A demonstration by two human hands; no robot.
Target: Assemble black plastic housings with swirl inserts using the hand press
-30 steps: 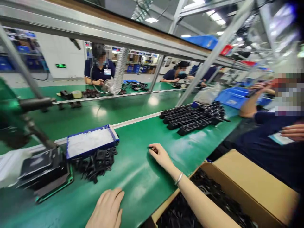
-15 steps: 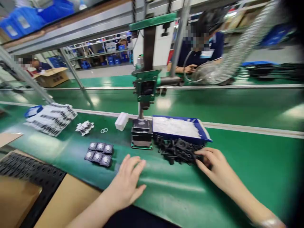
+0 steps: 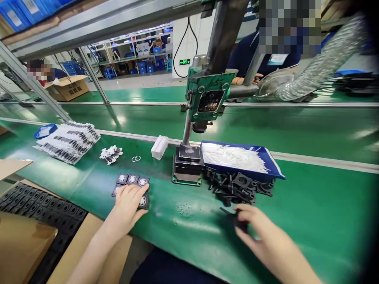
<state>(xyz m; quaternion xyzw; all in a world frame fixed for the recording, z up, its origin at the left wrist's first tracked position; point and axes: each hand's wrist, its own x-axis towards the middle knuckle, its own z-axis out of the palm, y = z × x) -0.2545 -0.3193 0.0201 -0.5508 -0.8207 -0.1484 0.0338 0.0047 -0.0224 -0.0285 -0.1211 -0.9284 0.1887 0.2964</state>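
My left hand (image 3: pixel 128 203) reaches over a block of small square black fans (image 3: pixel 133 179) with white swirl centres. Its thumb and fingers close around the lower right fan (image 3: pixel 143 202), which sits slightly out of line with the others; the hand covers part of the lower row. Just in front of a pile of black plastic parts (image 3: pixel 229 186), my right hand (image 3: pixel 251 227) pinches one black plastic part (image 3: pixel 241 224) with a thin bar sticking out to the left. The fingers hide most of that part.
A green bench press (image 3: pixel 207 96) stands over its black base (image 3: pixel 188 163). Beside it lies a blue tray (image 3: pixel 274 167) of white strips. A white block (image 3: pixel 159 147), white rings (image 3: pixel 136 159), stacked white-and-black pieces (image 3: pixel 69 142) and a carton (image 3: pixel 29 240) are leftward. A co-worker (image 3: pixel 248 51) sits opposite.
My left hand has moved left onto the fans, and the lower right fan has shifted. My right hand has drawn back from the pile with a black plastic part. The camera view has shifted.
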